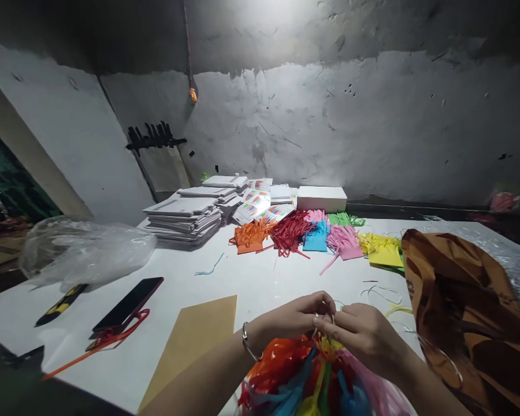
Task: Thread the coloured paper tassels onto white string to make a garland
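Both hands meet over a colorful bundle (312,375) of red, blue, yellow, green and pink strips at the table's near edge. My left hand (309,313), with a silver bracelet on its wrist, has its fingers pinched on a thin white string (315,332). Right beside it, my right hand (361,332) is closed, its thumb and fingertips pressed on the same string just above the bundle's gathered top. The fingertips almost touch and partly hide the string between them.
Stacked white packets (184,219), a white box (322,199) and colored strip bunches (290,233) line the back. A phone (127,306), cutter (60,305) and plastic bag (91,251) lie left. Brown paper (195,335) is left of the bundle; a brown bag (463,300) stands right.
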Demonstrator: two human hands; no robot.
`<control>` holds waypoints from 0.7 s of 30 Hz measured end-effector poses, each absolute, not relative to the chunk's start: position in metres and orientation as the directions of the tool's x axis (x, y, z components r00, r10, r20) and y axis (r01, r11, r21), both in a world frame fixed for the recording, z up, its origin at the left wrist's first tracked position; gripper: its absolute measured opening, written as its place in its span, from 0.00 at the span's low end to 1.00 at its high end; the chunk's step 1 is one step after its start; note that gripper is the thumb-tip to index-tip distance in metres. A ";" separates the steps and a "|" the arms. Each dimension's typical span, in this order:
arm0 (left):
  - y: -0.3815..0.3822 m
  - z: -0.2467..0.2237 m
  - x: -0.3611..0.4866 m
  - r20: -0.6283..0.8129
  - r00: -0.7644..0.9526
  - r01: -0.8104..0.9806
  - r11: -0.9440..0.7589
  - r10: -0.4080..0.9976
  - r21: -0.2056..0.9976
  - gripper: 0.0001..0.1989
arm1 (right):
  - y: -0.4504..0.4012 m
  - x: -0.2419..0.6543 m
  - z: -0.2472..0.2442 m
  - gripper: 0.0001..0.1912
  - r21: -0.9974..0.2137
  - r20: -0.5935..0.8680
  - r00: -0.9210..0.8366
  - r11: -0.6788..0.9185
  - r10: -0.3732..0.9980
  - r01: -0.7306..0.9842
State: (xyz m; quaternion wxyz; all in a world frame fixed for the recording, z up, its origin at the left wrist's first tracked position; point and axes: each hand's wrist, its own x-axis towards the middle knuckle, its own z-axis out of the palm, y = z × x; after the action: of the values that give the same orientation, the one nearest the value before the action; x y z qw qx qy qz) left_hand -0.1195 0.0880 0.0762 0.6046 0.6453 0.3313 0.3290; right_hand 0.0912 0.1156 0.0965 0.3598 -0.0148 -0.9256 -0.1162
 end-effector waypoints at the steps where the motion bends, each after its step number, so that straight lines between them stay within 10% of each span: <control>1: 0.088 0.076 -0.119 -0.003 0.578 0.011 -0.004 0.816 1.000 0.15 | 0.114 0.090 0.097 0.14 0.238 0.655 -0.751 0.965 -0.079 0.106; 8: 0.090 0.067 -0.104 -0.079 0.628 -0.040 0.134 0.774 0.990 0.24 | 0.099 0.079 0.084 0.11 0.217 0.689 -0.716 0.975 -0.114 0.054; 17: 0.066 0.098 -0.128 0.252 0.215 0.132 -0.284 0.944 0.950 0.17 | 0.103 0.098 0.090 0.09 -0.211 0.689 -0.646 0.943 0.329 0.256; 21: 0.026 0.104 -0.104 0.525 0.432 0.544 -0.676 0.733 0.496 0.09 | 0.103 0.102 0.095 0.09 -0.378 0.614 -0.610 0.866 0.500 0.329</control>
State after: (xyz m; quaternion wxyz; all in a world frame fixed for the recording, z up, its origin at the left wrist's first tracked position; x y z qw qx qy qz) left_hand -0.1040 0.0259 0.1044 0.1271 0.8367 0.3818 0.3716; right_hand 0.1016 0.1026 0.0953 0.3751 -0.2328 -0.8900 0.1143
